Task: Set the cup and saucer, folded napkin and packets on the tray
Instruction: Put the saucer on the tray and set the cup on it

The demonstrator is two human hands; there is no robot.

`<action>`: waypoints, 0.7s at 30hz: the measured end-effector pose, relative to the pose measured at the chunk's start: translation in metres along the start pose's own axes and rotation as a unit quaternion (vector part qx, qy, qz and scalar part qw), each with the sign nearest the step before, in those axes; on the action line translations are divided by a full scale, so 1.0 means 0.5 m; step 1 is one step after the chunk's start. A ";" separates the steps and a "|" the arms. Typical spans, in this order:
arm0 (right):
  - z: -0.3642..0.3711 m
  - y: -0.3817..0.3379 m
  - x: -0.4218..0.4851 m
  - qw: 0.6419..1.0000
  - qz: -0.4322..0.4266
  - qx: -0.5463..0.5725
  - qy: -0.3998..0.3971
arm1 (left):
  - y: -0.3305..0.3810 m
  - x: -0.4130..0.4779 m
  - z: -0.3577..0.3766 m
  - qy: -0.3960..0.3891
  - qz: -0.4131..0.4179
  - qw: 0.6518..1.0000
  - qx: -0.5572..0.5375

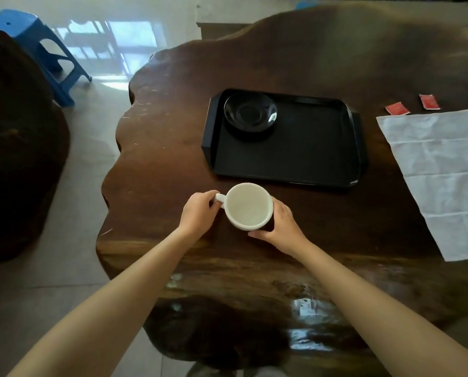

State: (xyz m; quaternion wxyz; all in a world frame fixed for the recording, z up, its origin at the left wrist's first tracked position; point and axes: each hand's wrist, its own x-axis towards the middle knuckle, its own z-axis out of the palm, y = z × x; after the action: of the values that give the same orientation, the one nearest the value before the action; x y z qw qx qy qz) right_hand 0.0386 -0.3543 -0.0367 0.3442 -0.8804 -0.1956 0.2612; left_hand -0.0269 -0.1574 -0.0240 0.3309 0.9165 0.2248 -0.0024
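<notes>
A white cup point(247, 206) stands upright and empty on the dark wooden table, just in front of the black tray point(295, 159). My left hand point(198, 210) grips the cup's handle on its left side. My right hand point(283, 223) wraps around the cup's right wall. A black saucer point(250, 112) sits in the tray's far left corner. To the right of the tray lies a white napkin point(442, 170), spread out flat. Two red packets point(397, 108) point(429, 102) lie on the table beyond the napkin.
The wooden table point(159, 137) has an irregular wavy edge on the left. A blue plastic stool point(45, 53) stands on the tiled floor at the far left. A dark rounded object point(18, 148) fills the left edge of view.
</notes>
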 end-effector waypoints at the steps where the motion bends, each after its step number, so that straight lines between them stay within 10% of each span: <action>1: -0.003 0.001 0.001 1.000 -0.004 0.007 0.002 | -0.001 0.003 -0.001 0.000 0.000 1.000 -0.003; 21: -0.275 -0.079 0.264 0.971 -0.074 0.221 -0.055 | 0.172 0.290 -0.076 0.057 -0.079 0.972 -0.215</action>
State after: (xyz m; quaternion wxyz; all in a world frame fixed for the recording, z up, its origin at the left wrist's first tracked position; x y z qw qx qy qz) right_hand 0.2179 -0.3272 0.0345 0.5375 -0.7499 -0.2159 0.3194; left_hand 0.1334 -0.1331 0.0355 0.5058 0.8019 0.3098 0.0718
